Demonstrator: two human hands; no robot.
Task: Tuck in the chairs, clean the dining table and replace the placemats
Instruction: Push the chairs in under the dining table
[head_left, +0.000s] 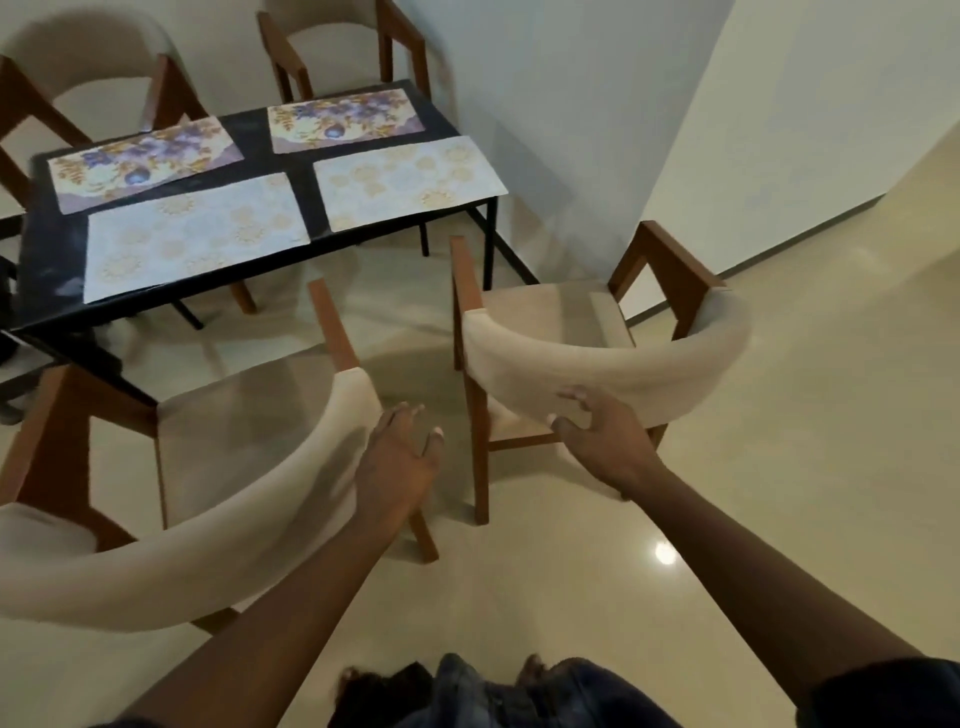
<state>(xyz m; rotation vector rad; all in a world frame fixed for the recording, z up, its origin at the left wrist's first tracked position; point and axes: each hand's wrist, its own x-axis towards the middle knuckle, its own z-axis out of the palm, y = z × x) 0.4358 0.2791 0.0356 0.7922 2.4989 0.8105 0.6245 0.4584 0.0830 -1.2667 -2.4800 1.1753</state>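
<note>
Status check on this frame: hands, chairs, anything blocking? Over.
Left hand open beside backrest of left beige-cushioned wooden chair. Right hand grips backrest of right beige-cushioned wooden chair. Both chairs pulled out from black rectangular dining table. No obstacle seen between.

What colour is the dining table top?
The table top is black; the head view shows it best.

The near left chair (208, 545) runs off the left edge, the far chair (332, 26) off the top.
</note>
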